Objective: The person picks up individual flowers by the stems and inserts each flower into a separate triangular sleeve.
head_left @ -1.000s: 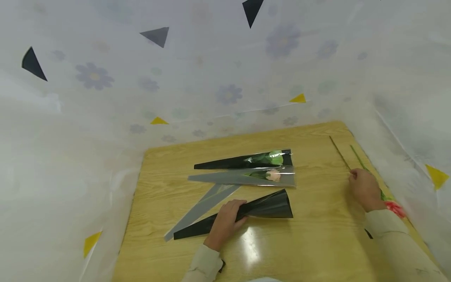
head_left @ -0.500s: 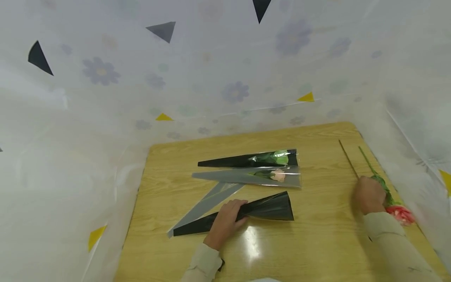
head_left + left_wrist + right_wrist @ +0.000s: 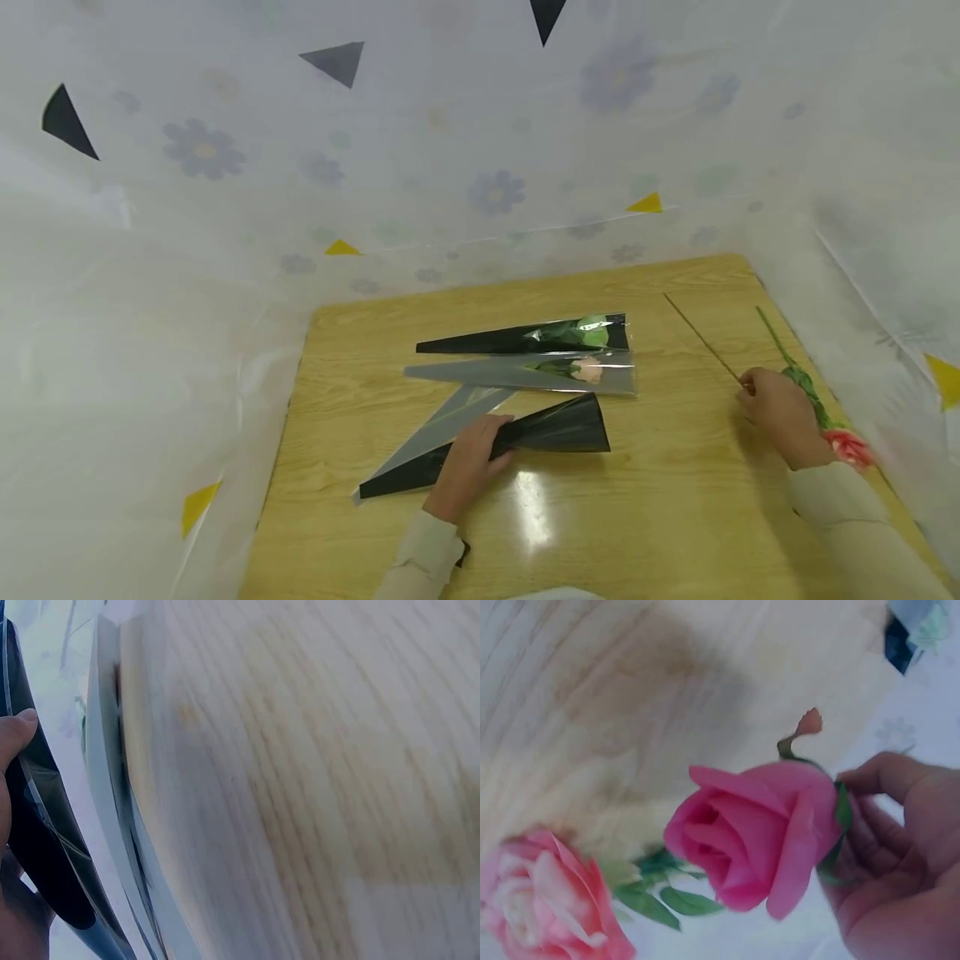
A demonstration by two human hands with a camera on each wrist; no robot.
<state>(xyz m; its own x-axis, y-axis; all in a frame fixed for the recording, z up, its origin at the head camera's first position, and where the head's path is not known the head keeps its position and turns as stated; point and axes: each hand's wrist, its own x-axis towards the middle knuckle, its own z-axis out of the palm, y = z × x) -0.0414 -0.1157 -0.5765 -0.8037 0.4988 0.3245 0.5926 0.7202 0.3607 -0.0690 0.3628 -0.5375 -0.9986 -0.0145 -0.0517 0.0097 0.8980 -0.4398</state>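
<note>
My left hand (image 3: 467,468) grips a black flower sleeve (image 3: 558,429) around its middle, the wide mouth pointing right. In the left wrist view, the thumb lies along this sleeve's dark side (image 3: 45,862). My right hand (image 3: 783,414) pinches a pink artificial rose (image 3: 754,829) just below its bloom, as the right wrist view shows. From the fingers its thin stem (image 3: 701,337) runs up and left over the table; the bloom is hidden behind the hand in the head view. Beside that hand lies a second flower, pinkish red with pale petals (image 3: 849,447).
Two wrapped flowers lie at the table's middle: a green one in a black sleeve (image 3: 480,340) and a pale pink one in a grey sleeve (image 3: 465,372). A flat grey sleeve (image 3: 435,429) lies partly under the black one. White patterned sheeting (image 3: 495,150) walls the table.
The stem in my right hand has swung left, away from the flower lying beside it. My left hand and its black sleeve have shifted slightly left and farther up the table.
</note>
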